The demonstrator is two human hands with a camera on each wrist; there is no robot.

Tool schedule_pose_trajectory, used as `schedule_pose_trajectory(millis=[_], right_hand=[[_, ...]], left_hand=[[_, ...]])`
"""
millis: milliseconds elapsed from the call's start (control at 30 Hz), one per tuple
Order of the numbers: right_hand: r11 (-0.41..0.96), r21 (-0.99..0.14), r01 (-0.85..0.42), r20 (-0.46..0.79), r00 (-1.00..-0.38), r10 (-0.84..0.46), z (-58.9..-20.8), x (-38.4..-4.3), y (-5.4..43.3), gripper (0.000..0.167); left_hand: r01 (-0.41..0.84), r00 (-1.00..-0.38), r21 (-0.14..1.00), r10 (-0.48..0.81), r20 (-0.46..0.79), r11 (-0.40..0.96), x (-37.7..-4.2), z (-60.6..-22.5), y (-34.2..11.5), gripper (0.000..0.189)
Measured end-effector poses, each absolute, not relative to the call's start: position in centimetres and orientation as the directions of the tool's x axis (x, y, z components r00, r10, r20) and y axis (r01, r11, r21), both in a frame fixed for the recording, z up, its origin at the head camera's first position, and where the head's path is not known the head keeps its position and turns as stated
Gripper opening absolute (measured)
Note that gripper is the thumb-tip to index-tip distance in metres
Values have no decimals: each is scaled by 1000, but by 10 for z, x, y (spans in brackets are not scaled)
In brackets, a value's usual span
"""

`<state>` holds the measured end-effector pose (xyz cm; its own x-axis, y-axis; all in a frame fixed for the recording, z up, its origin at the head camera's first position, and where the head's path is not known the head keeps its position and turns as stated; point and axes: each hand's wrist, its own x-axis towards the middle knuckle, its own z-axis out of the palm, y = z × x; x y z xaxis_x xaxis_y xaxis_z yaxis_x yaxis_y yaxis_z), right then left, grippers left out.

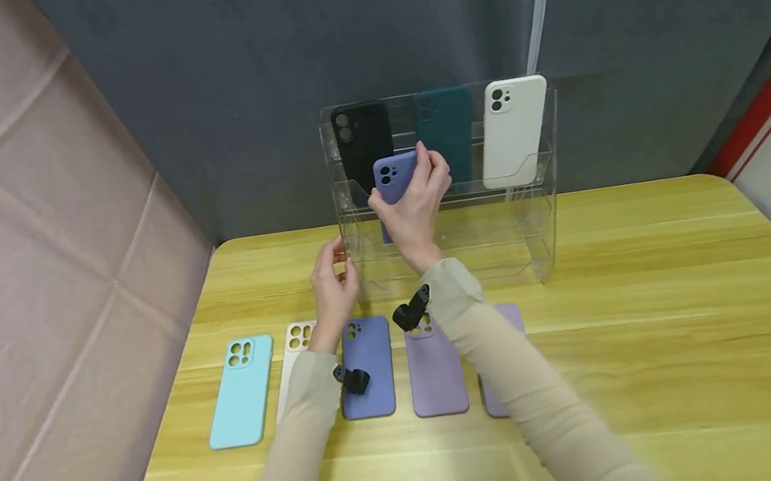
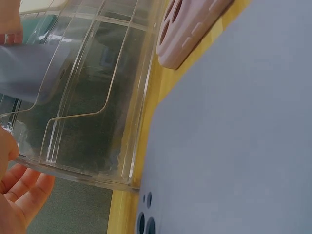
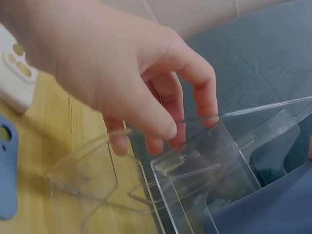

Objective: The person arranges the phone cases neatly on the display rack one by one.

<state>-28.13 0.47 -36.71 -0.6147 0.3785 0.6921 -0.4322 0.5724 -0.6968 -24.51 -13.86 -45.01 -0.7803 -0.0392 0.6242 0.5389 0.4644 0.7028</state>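
My right hand holds a blue-violet phone case by its side edges, thumb on the left edge and fingers on the right. The case stands upright at the left part of a clear display stand, below a black phone case. Beside the stand, my left hand grips its left side panel with curled fingers and thumb. The right wrist view shows that left hand at the panel's edge, with the held case below right.
A teal case and a white case stand in the upper tier. On the table lie a turquoise case, a cream case, a blue case, a mauve case and a lilac case, partly under my sleeve.
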Motion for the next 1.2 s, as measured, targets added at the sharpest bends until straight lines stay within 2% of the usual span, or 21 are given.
schedule_pose_trajectory(millis=[500, 1200], right_hand=[[630, -676, -383, 685, -642, 344, -370, -282, -12, 81], [650, -705, -283, 631, -669, 393, -367, -282, -31, 83]], left_hand=[[548, -775, 698, -35, 631, 460, -245, -449, -138, 33], [538, -776, 695, -43, 630, 477, -246, -451, -139, 32]])
